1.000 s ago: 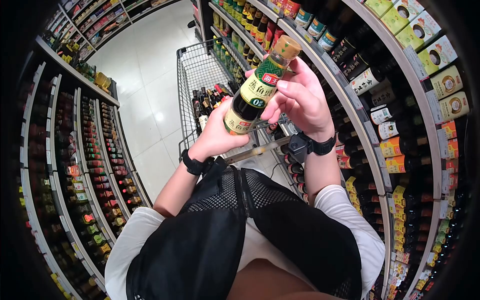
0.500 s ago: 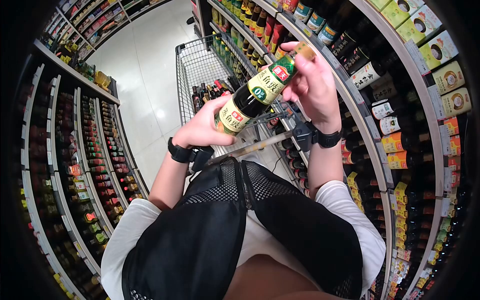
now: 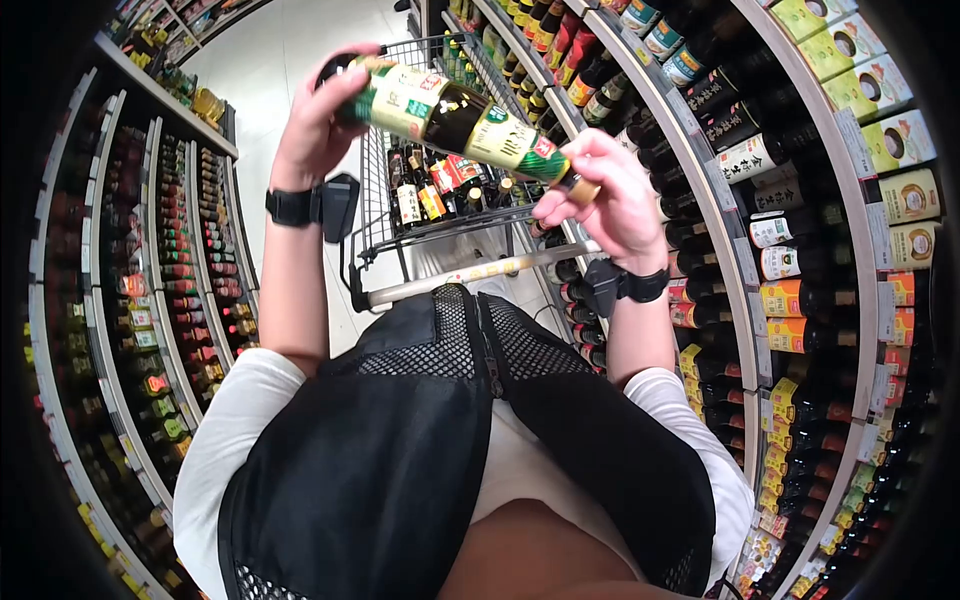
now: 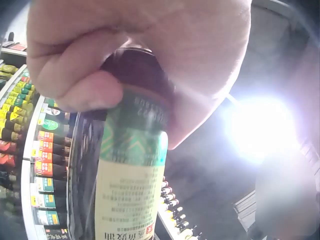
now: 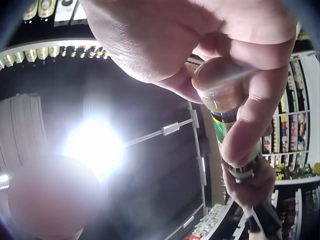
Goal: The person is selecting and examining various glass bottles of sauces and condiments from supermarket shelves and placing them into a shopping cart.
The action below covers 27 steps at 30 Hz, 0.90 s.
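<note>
- One dark glass bottle with cream and green paper labels and a red emblem; held aloft between both hands, seen in the head view against the cart; lying aslant, base to the person's left, neck lower to the right.
- One gold-tan round cap, fitted on the neck of the bottle.
- One left hand, bare; grasping the bottle at its base end, thumb and fingers round the glass. In the left wrist view, small stamped characters show beside a curled finger, too blurred to read whole.
- One right hand, bare; grasping the neck and cap end, fingers curled about it.
- Two black wristbands, left and right, each with a dark camera unit at its side.
- One black wire shopping cart with a pale bar handle; standing in front of the person.
- Several dark bottles with white, orange and red labels, standing in the cart.
- One black mesh-panelled vest, worn over a garment with white short sleeves.
- Pale-edged shelving on both sides, stocked with bottles; green and white cartons at upper right.
- One glossy white tiled floor.
- One bright ceiling lamp, glaring in both wrist views.
</note>
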Tool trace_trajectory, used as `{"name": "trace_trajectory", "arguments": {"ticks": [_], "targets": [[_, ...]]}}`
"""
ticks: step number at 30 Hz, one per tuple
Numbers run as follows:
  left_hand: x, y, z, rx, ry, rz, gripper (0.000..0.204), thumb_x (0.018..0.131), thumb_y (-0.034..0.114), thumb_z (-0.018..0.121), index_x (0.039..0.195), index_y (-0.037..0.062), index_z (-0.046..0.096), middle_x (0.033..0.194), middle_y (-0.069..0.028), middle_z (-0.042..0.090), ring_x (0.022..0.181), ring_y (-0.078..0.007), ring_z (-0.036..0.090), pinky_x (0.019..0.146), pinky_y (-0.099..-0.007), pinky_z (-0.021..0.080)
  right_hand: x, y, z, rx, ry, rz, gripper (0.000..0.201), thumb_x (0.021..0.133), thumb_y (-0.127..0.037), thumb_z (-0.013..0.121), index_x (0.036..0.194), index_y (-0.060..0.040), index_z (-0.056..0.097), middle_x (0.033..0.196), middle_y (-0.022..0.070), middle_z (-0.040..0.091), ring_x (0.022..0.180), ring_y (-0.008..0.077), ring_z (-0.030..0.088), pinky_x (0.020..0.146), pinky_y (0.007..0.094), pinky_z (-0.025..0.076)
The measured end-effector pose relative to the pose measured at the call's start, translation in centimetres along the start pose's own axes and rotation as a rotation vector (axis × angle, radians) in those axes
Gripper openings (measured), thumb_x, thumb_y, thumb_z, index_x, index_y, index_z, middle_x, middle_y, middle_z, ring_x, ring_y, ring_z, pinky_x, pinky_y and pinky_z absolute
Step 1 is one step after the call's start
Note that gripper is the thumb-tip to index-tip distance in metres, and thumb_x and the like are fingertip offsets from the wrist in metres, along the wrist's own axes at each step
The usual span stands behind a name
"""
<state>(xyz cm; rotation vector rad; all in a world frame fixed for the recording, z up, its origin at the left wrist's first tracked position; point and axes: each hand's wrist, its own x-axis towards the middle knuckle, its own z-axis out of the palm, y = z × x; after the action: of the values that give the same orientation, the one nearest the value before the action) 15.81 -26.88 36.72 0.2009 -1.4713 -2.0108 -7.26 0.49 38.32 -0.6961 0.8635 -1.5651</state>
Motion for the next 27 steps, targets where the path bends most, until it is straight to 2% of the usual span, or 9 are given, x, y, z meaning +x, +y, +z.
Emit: {"name": "trace_trajectory", "arguments": {"ticks": [2,3,6,7,8,12,14,17,27], "targets": [[1.3,0.1,0.4,-0.009,0.067,0.075,0.042,0.096,0.025,0.068,0.131,0.0035,0.059,0.108,-0.009,0.07,0.088,-0.0112,0.069,0.055,-0.0192,0.051,0.2,1.6,0.6,0.033,-0.054,0.035,0.022,0.101,-0.008,0.045,0.119,0.0032,0.05,0.108,0.0292,0.066,0.08,0.0376,0.073,0.068,0.0412,0.064],[1.8,0.2,0.4,0.012,0.069,0.096,0.049,0.101,0.028,0.061,0.138,-0.003,0.052,0.117,-0.018,0.068,0.103,-0.0238,0.071,0.092,-0.0359,0.059,0.3,2.3,0.8,0.047,-0.071,0.046,0.03,0.1,-0.006,0.043,0.128,0.0034,0.047,0.112,0.0308,0.066,0.081,0.0355,0.073,0.071,0.039,0.062],[3.0,0.0,1.2,0.032,0.142,0.067,0.05,0.101,0.032,0.06,0.139,-0.0006,0.053,0.117,-0.0163,0.07,0.104,-0.0214,0.07,0.092,-0.0358,0.059,0.4,4.0,1.3,0.089,-0.084,0.084,0.043,0.104,-0.017,0.038,0.142,0.002,0.043,0.113,0.0298,0.066,0.074,0.0278,0.07,0.063,0.0315,0.057],[3.0,-0.2,3.0,-0.18,0.121,0.049,0.017,0.098,0.023,0.068,0.108,0.0094,0.067,0.098,-0.004,0.074,0.088,-0.013,0.071,0.08,-0.0289,0.058,0.5,4.4,1.0,0.143,-0.122,0.121,0.046,0.105,-0.024,0.037,0.142,0.0029,0.044,0.112,0.029,0.066,0.073,0.0267,0.068,0.063,0.0318,0.055],[3.3,0.0,3.8,-0.214,0.063,0.083,0.014,0.099,0.023,0.067,0.104,0.0101,0.066,0.092,-0.0021,0.072,0.083,-0.012,0.069,0.077,-0.0285,0.057,0.6,4.7,0.8,0.198,-0.159,0.156,0.05,0.106,-0.03,0.036,0.142,0.0038,0.045,0.111,0.0283,0.065,0.072,0.0256,0.065,0.064,0.0321,0.054],[3.8,-0.3,5.5,-0.25,0.097,0.087,0.013,0.097,0.022,0.068,0.103,0.0099,0.066,0.093,-0.0014,0.071,0.081,-0.0122,0.068,0.077,-0.0287,0.057,0.4,5.5,1.1,0.268,-0.129,0.249,0.057,0.108,-0.042,0.029,0.134,0.0036,0.051,0.101,0.0246,0.066,0.068,0.0248,0.063,0.062,0.032,0.052],[4.1,-0.4,5.4,-0.297,-0.022,0.063,0.017,0.097,0.022,0.069,0.106,0.009,0.066,0.094,-0.0025,0.071,0.083,-0.0127,0.068,0.079,-0.0304,0.058,0.4,6.0,0.8,0.28,-0.106,0.307,0.054,0.109,-0.045,0.027,0.126,-0.0026,0.056,0.093,0.017,0.069,0.069,0.0221,0.065,0.065,0.0315,0.053],[4.1,-0.4,6.3,-0.307,-0.011,0.043,0.031,0.097,0.024,0.069,0.122,0.0067,0.064,0.104,-0.0082,0.073,0.091,-0.0174,0.071,0.084,-0.0345,0.059,0.4,6.8,0.5,0.306,-0.092,0.357,0.049,0.111,-0.044,0.029,0.122,-0.0057,0.058,0.091,0.0137,0.069,0.068,0.022,0.064,0.065,0.0321,0.054],[4.4,-0.6,7.3,-0.398,-0.164,0.039,0.033,0.099,0.027,0.064,0.123,0.0056,0.062,0.106,-0.0106,0.072,0.094,-0.0199,0.07,0.084,-0.0364,0.059,-0.5,8.0,1.1,0.25,-0.277,0.322,0.056,0.111,-0.046,0.023,0.142,-0.0037,0.044,0.095,0.0152,0.058,0.078,0.028,0.06,0.074,0.0365,0.049]]}}
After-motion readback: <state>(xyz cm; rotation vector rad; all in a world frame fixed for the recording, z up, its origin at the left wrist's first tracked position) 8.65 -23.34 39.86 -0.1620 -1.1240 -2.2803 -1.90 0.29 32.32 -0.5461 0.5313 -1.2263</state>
